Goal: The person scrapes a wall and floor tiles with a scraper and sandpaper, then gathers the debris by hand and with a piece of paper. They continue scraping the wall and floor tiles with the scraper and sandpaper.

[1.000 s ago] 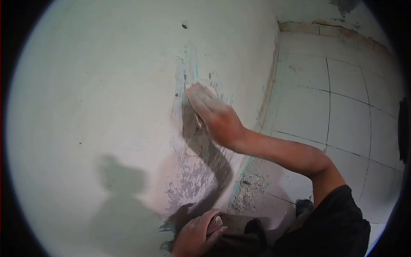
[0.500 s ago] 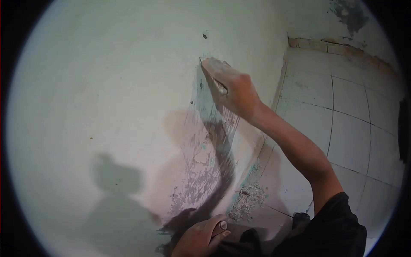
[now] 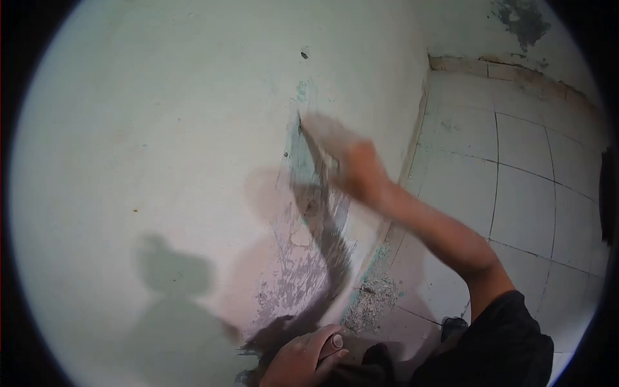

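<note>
A pale green wall (image 3: 193, 116) has a long scraped strip (image 3: 300, 258) of grey and white patches. My right hand (image 3: 351, 158), blurred by motion, is closed around a scraping tool whose thin dark edge meets the wall near the top of the strip. Most of the tool is hidden by the fingers and blur. Low in the view, my left hand (image 3: 300, 358) is wrapped round a rod-like handle (image 3: 336, 340) with a rounded end. The rest of that object is hidden.
Crumbled debris (image 3: 374, 300) lies on the tiled floor (image 3: 522, 148) along the wall's foot. A dark shoe (image 3: 453, 327) shows beside my sleeve. Another wall with a dark peeled patch (image 3: 525, 22) stands at the upper right. Shadows fall across the scraped strip.
My right hand has moved down the wall with its tool, uncovering a scraped greenish patch above it. My left hand is almost unchanged.
</note>
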`<state>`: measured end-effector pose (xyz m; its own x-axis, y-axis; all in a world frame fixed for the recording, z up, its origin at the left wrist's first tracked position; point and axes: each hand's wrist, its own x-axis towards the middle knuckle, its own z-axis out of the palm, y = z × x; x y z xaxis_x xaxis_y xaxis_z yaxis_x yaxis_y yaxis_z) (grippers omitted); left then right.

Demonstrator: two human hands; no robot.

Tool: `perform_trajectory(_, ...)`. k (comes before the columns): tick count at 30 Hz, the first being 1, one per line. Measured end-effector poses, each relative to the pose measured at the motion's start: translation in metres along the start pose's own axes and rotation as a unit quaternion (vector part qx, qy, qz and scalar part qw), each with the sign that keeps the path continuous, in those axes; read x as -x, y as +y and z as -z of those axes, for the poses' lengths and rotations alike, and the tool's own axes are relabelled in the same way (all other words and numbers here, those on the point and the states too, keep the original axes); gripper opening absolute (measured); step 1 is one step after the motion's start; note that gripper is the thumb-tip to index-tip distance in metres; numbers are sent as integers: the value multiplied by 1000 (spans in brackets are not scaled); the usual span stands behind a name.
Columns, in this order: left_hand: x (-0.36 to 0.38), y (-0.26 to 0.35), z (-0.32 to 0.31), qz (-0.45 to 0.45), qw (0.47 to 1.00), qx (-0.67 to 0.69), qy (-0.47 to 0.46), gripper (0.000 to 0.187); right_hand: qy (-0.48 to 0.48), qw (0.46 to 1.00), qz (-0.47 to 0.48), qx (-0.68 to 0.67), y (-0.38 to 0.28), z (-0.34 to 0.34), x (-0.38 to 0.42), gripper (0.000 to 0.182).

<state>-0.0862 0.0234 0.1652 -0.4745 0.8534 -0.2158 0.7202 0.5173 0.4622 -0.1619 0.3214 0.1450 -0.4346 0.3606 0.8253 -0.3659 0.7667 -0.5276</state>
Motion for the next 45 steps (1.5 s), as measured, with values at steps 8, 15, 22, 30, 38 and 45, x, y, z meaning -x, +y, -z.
perform_trajectory(8,-1,-12,7,51,991,19,-124,37,9,996,-3,89,18,30,-86,59)
perform_trajectory(15,3,-18,5,35,999,25,-15,29,39,988,107,107,12,-26,20,62)
perform_trajectory(22,-6,-15,1,60,998,-19,-16,30,67,994,15,88,30,12,-74,54)
perform_trajectory(30,6,-8,10,71,997,14,-10,36,71,984,92,138,22,-30,-2,63)
perform_trajectory(38,2,-13,1,58,998,-23,-22,38,123,986,27,106,44,-3,-33,55)
perform_trajectory(45,10,-14,7,138,988,-70,1,48,-92,988,100,67,11,-39,137,72)
